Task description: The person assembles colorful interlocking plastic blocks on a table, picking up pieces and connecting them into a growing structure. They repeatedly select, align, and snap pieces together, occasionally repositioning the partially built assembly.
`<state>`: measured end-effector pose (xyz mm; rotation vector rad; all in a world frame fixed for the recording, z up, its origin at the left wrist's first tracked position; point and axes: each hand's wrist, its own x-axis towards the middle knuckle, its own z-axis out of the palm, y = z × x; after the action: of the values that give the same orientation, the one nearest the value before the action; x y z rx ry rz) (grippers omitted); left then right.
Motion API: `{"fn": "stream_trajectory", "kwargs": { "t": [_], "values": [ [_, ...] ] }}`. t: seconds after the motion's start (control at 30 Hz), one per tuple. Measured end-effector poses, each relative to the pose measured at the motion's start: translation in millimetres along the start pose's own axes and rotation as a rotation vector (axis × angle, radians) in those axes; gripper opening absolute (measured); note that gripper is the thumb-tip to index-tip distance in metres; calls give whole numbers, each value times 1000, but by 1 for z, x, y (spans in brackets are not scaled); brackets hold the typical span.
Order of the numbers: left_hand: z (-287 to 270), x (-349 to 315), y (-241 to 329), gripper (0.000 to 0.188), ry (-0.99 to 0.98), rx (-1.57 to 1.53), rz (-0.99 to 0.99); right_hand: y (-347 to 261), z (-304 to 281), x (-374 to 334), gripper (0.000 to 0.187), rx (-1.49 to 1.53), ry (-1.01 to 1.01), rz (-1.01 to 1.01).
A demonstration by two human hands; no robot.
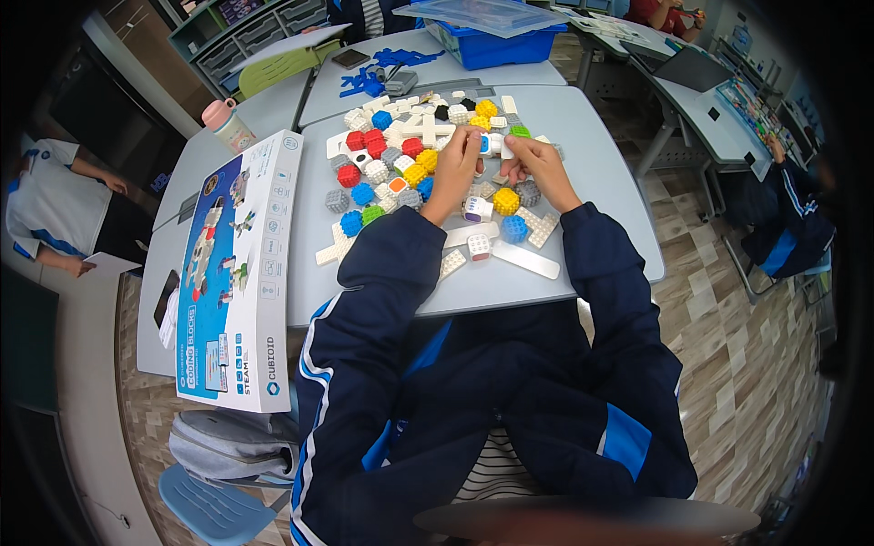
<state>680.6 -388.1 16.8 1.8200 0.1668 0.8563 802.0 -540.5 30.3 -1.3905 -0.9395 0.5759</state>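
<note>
Over the far half of the table, my left hand pinches a white cube block with a blue face. My right hand has its fingers bent in against the block's right side, and its fingertips are partly hidden. Beneath my hands lie a white block with purple markings, a yellow studded block, a blue studded block and a grey one. Closer to me are a white cube with dotted faces and a long white strip.
Many red, yellow, blue and grey studded blocks cover the left of the table. A large box stands at the left edge, beside a pink-lidded bottle. Behind are blue pieces and a blue bin. Other people are around.
</note>
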Motion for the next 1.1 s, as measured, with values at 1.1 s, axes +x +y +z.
{"fn": "stream_trajectory", "kwargs": {
  "t": [1.1],
  "values": [
    [-12, 9, -15, 44, -51, -240, -233, -8, 6, -10, 59, -684, 51, -497]
  ]
}}
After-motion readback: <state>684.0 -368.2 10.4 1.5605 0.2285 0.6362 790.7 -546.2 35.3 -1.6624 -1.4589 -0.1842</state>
